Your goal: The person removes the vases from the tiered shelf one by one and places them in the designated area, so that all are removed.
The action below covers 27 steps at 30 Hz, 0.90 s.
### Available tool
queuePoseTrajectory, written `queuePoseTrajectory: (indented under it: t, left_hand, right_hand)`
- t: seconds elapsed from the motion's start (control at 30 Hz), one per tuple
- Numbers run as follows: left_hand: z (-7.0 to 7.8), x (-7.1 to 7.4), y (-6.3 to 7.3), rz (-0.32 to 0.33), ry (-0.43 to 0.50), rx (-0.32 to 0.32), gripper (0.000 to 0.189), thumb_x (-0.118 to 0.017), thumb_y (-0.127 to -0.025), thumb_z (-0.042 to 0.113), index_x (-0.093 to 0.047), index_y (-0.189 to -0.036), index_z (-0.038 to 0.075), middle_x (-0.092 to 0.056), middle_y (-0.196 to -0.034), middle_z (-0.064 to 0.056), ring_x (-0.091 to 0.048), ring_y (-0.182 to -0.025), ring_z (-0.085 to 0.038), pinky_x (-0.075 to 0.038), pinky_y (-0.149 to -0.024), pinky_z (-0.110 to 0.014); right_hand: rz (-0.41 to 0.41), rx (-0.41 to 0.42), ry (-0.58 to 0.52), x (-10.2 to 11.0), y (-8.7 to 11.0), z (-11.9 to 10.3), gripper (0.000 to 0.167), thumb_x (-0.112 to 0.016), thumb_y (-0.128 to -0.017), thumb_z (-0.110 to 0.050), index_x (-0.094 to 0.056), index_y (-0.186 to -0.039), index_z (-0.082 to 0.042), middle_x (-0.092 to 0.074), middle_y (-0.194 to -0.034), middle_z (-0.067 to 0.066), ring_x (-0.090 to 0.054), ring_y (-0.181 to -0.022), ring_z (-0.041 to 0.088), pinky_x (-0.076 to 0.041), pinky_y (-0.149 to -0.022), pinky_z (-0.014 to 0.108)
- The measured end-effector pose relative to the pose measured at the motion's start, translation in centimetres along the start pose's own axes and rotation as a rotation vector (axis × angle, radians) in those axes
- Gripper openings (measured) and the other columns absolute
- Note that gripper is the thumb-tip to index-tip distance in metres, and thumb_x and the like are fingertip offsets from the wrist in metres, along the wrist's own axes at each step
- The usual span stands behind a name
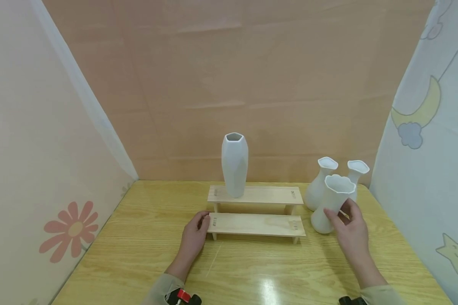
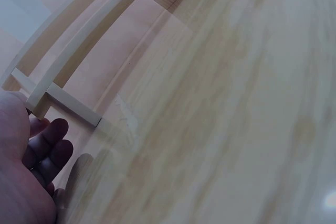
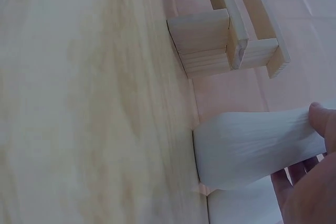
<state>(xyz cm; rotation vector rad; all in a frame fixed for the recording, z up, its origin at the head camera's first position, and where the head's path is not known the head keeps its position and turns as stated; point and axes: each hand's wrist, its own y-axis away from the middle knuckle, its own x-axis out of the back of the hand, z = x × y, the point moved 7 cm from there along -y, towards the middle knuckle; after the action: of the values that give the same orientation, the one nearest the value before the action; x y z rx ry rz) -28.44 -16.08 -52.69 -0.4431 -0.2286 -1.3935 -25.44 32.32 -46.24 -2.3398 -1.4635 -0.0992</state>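
The white vase (image 1: 327, 207) — scalloped at the rim, bulging at the base — stands mouth up on the table (image 1: 137, 245), just right of the front stand (image 1: 256, 224), a pale, level plank on short legs, stretching left to right.

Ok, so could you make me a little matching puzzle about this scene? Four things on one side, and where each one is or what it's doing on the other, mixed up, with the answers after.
Things
1. Tall vase
2. Left hand
3. Right hand
4. Two narrow-necked vases

Places and states
A. At the left end of the front shelf
B. Standing on the table, beyond the wide-mouthed vase
C. Standing on the back shelf
D. Holding the wide-mouthed vase

Right pairs: 1-C, 2-A, 3-D, 4-B
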Motion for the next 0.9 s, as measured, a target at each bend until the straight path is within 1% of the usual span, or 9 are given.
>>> queuePoseTrajectory:
  t: [0.1,0.33,0.5,0.6,0.7,0.8,0.9]
  left_hand:
    - [-0.1,0.0,0.0,-0.002,-0.001,0.004,0.033,-0.060,-0.117,0.031,-0.074,-0.139,0.012,-0.075,-0.128,-0.007,-0.068,-0.118,-0.025,-0.055,-0.100,-0.050]
    - [0.0,0.0,0.0,-0.006,-0.002,0.006,0.032,-0.060,-0.117,0.031,-0.075,-0.138,0.013,-0.075,-0.126,-0.006,-0.067,-0.113,-0.022,-0.055,-0.097,-0.048]
    - [0.0,0.0,0.0,-0.008,-0.002,0.000,0.032,-0.060,-0.117,0.031,-0.074,-0.138,0.012,-0.075,-0.124,-0.005,-0.067,-0.110,-0.021,-0.056,-0.095,-0.047]
    - [0.1,0.0,0.0,-0.007,0.001,-0.002,0.033,-0.060,-0.117,0.032,-0.074,-0.139,0.012,-0.075,-0.125,-0.006,-0.067,-0.112,-0.022,-0.055,-0.097,-0.048]
    - [0.1,0.0,0.0,-0.002,0.003,-0.005,0.033,-0.060,-0.117,0.032,-0.074,-0.139,0.012,-0.075,-0.128,-0.007,-0.068,-0.116,-0.024,-0.055,-0.100,-0.050]
    - [0.2,0.0,0.0,0.000,0.007,-0.008,0.034,-0.060,-0.117,0.030,-0.074,-0.139,0.010,-0.075,-0.129,-0.008,-0.068,-0.118,-0.025,-0.055,-0.101,-0.051]
    - [0.2,0.0,-0.1,-0.004,0.009,-0.004,0.034,-0.060,-0.117,0.029,-0.073,-0.140,0.008,-0.075,-0.129,-0.008,-0.068,-0.118,-0.025,-0.055,-0.101,-0.050]
  right_hand:
    - [-0.007,0.006,0.005,-0.1,-0.1,0.1,0.070,-0.080,-0.105,-0.014,-0.045,-0.166,-0.008,-0.056,-0.133,-0.012,-0.054,-0.126,0.001,-0.046,-0.102,0.012]
    - [-0.014,0.019,0.008,-0.1,-0.1,-0.2,0.070,-0.081,-0.104,-0.014,-0.046,-0.164,-0.006,-0.057,-0.133,-0.011,-0.054,-0.124,0.001,-0.046,-0.102,0.011]
    - [-0.019,0.021,0.035,0.4,0.0,-0.9,0.075,-0.082,-0.103,-0.014,-0.043,-0.166,-0.006,-0.056,-0.140,-0.005,-0.053,-0.126,0.000,-0.046,-0.105,0.013]
    - [0.005,0.030,0.051,1.1,0.0,-2.0,0.081,-0.083,-0.102,-0.012,-0.039,-0.170,-0.011,-0.055,-0.146,-0.002,-0.052,-0.131,0.001,-0.043,-0.110,0.014]
    - [0.035,0.042,0.051,1.9,-0.1,-3.7,0.087,-0.083,-0.101,-0.009,-0.034,-0.173,-0.014,-0.051,-0.150,-0.001,-0.049,-0.139,0.008,-0.039,-0.115,0.016]
    - [0.072,0.065,0.019,2.7,0.0,-5.5,0.088,-0.081,-0.101,-0.004,-0.032,-0.173,-0.013,-0.049,-0.154,-0.002,-0.046,-0.145,0.013,-0.035,-0.120,0.018]
    - [0.104,0.094,-0.006,3.3,0.3,-7.5,0.087,-0.080,-0.101,-0.001,-0.033,-0.173,-0.013,-0.049,-0.158,-0.001,-0.043,-0.150,0.013,-0.030,-0.123,0.019]
